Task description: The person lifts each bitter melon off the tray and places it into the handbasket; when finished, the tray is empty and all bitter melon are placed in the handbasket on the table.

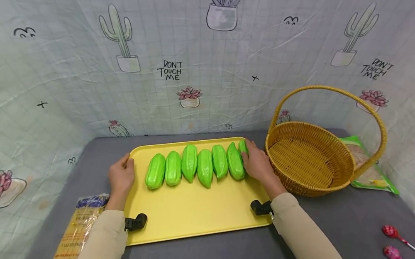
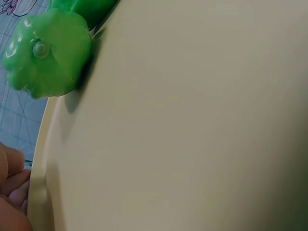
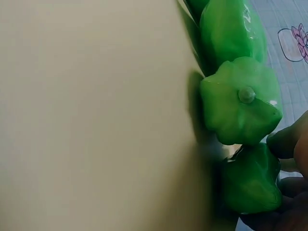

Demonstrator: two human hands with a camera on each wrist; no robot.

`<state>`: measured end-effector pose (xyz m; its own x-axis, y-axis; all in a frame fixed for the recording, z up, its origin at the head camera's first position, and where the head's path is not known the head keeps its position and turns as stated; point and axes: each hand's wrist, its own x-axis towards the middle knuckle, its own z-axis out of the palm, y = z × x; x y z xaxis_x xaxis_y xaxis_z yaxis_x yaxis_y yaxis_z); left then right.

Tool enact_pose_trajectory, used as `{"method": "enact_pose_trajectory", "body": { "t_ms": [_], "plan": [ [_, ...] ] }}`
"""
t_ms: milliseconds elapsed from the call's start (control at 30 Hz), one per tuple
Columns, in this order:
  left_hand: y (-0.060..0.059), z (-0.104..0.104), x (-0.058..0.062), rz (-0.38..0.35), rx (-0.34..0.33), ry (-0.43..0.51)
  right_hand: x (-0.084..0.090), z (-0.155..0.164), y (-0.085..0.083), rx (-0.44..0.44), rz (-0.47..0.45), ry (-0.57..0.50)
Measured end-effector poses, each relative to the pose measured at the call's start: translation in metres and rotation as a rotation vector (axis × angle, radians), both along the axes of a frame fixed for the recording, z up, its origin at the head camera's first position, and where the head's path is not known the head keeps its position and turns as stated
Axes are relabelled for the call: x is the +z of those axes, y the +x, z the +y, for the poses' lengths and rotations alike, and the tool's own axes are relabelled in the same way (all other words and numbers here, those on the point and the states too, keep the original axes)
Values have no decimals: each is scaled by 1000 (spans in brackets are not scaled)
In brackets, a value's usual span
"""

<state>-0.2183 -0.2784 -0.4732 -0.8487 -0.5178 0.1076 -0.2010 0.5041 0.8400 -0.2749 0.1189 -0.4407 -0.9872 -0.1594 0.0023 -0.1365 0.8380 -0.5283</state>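
Head view: the right hand (image 1: 258, 163) is gripping the end green vegetable (image 1: 242, 146), mostly hiding it, with six others (image 1: 205, 168) lining up leftward on the yellow tray (image 1: 199, 212). The left hand (image 1: 121, 176) is curling at the rim; whether it's gripping, I can't tell. Left wrist: the frame edge is cutting those fingers off. Right wrist: thumb and fingers are pinching that vegetable, dim in shadow, fingertips partly disappearing behind it.

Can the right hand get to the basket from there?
Probably yes: the basket stands close beside the right hand, with nothing blocking the way. That hand holds a green vegetable, though, so it may need to let go first.
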Motion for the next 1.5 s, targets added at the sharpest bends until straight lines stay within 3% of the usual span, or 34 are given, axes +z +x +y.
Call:
{"method": "enact_pose_trajectory", "body": {
  "t_ms": [400,1033,1500],
  "plan": [
    [1,0,1,-88,14,-64,-3,1,0,8,68,-2],
    [0,1,-3,-46,22,-110,-2,-2,6,9,145,-15],
    [0,1,-3,-54,26,-88,-4,0,6,-1,202,-134]
  ]
}}
